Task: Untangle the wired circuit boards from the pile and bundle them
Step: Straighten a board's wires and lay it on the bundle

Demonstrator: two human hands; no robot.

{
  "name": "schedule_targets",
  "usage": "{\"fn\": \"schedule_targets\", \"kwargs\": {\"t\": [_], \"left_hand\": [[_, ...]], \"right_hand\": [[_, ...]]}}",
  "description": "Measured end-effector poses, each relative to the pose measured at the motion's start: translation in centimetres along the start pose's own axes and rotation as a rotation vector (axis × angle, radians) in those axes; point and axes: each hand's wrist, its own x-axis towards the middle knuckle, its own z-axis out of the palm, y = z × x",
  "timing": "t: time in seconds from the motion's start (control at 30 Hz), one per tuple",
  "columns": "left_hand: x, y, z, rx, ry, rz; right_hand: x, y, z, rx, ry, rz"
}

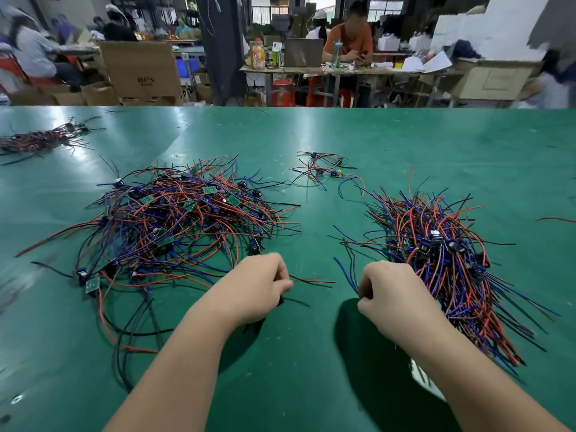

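Table [311, 135]: glossy green mat.
Pile [174, 219]: tangled thin red, blue and black wires with small flat green boards.
Left hand [258, 285]: curled at the pile's near edge, pinching red and black wires [311, 281] (ends trail right).
Right hand [392, 294]: curled round blue wires [344, 271] beside straighter heap [442, 260].

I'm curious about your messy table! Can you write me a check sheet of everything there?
Surface: green table, scuffed.
Job's things: tangled pile left; neater bundle right; few loose boards behind.
Clutter: another wire bundle far left.
Hands: left hand pinches red and black wires; right hand grips blue and black wires.
Cables: nothing seen beyond the boards' own wires.
Surroundings: cardboard box, seated person working.
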Motion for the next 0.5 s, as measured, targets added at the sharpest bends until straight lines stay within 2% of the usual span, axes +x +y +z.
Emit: {"fn": "schedule_targets", "kwargs": {"t": [0.03, 0.1, 0.17, 0.23, 0.33, 0.43, 0.5], "left_hand": [[0.2, 0.2, 0.1, -0.174, 0.071, -0.019], [0.5, 0.9, 0.1, -0.731, 0.170, -0.107], [0.6, 1.8, 0.3, -1.244, 0.180, -0.202], [0.5, 2.7, 0.9, -1.549, 0.146, -0.256], [0.5, 4.0, 2.2, -1.732, 0.045, -0.276], [0.3, 4.6, 3.0, -1.793, -0.022, -0.206], [0.3, 4.5, 3.1, -1.710, 0.002, -0.157]], "right_hand": [[-0.1, 0.1, -0.2, 0.025, 0.022, -0.012], [-0.4, 0.4, -0.5, 0.155, 0.133, -0.034], [-0.6, 0.3, -1.1, 0.417, 0.292, -0.041], [-0.8, 0.0, -1.4, 0.711, 0.426, -0.069], [-1.1, -0.5, -1.0, 0.883, 0.494, -0.156], [-1.2, -1.0, -0.2, 0.834, 0.458, -0.271], [-1.0, -1.1, 0.2, 0.775, 0.440, -0.314]]}}
